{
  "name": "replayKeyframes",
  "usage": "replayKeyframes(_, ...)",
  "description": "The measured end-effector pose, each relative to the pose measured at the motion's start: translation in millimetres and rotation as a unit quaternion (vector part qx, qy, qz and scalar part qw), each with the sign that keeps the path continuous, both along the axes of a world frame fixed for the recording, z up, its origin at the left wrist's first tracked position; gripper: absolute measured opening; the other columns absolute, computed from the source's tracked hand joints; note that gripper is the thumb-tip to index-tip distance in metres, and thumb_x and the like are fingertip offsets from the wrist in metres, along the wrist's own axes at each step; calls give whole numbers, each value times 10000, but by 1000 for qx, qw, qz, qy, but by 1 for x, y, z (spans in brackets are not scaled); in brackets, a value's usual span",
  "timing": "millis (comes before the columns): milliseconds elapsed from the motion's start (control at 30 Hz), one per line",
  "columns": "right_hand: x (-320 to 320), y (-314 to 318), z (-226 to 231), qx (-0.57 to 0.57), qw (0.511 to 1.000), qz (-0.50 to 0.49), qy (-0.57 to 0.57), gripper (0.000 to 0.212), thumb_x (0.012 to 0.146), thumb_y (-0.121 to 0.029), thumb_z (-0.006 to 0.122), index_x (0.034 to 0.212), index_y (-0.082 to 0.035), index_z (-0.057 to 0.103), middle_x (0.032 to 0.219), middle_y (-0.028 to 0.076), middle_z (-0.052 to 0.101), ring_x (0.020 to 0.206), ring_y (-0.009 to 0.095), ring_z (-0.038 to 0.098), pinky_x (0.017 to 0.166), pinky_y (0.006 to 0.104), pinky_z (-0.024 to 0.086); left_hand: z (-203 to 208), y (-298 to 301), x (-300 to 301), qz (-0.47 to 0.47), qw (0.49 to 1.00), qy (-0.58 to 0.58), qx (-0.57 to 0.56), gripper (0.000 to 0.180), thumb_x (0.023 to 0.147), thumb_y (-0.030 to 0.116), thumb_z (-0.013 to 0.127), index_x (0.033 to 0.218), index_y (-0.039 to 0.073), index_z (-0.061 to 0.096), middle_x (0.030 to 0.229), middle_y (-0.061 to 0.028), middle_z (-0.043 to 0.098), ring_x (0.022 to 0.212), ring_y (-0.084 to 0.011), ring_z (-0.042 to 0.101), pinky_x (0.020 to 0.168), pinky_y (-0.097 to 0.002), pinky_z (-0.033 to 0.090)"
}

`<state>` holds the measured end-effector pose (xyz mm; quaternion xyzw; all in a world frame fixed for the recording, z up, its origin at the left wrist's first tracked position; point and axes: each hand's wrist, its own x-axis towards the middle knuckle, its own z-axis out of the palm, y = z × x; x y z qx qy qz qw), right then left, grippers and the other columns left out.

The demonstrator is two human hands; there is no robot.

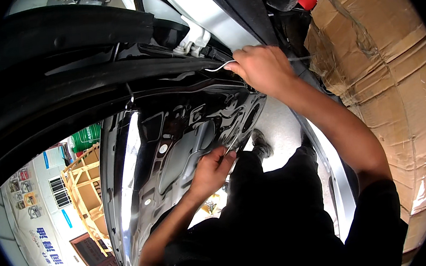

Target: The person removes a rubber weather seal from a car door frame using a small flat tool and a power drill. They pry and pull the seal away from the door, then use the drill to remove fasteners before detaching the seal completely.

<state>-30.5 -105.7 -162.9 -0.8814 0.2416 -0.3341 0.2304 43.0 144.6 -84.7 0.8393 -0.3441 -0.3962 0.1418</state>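
Observation:
A black car door (167, 132) with its inner trim off stands in front of me, its bare metal showing holes and a grey plastic cover (187, 153). At the top, by the hinge side, my right hand (266, 69) is closed on a thin white wire (215, 69) whose bent end sticks out to the left past the thumb. Lower down, my left hand (211, 171) is close to the door's inner face, thumb and fingers pinched on a thin light strand (233, 142). Whether both strands are one piece is hidden.
A creased cardboard box (379, 96) fills the right side. Black weatherstrip (90, 83) runs along the window frame, below a white body panel (211, 12). Through the window opening show a wooden crate (87, 186), a green drum (85, 137) and a wall banner (38, 237).

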Motion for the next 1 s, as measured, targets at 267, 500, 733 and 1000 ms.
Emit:
replayKeyframes(267, 9, 26, -13, 73, 995, -62, 12, 355, 895, -401, 646, 755, -76, 622, 711, 99, 641, 672, 294, 665, 579, 393, 528, 3, 6, -1, 27, 999, 7, -36, 188, 973, 208, 563, 981, 30, 624, 607, -64, 534, 552, -123, 476, 533, -319, 405)
replayKeyframes(500, 10, 16, -15, -61, 992, -94, -62, 390, 885, -441, 649, 735, -81, 629, 658, 76, 639, 620, 267, 668, 523, 377, 516, 0, 1, -4, 38, 998, 43, -26, 189, 969, 164, 539, 1045, 22, 637, 697, -48, 591, 647, -105, 519, 613, -289, 443)
replayKeyframes(733, 23, 48, -13, 313, 939, -135, -50, 514, 945, -505, 548, 732, -43, 619, 658, 160, 635, 583, 384, 622, 559, 477, 491, 2, -2, -10, 30, 998, 55, -32, 172, 963, 148, 558, 1024, 14, 645, 728, -46, 603, 678, -96, 524, 631, -289, 448)
replayKeyframes(1000, 3, 57, -31, 185, 974, -122, -47, 414, 944, -420, 587, 731, -65, 601, 675, 139, 649, 639, 365, 638, 574, 465, 493, 7, 6, -4, 57, 994, 66, -64, 139, 966, 128, 565, 979, 8, 634, 741, -15, 588, 696, -72, 499, 633, -259, 432)
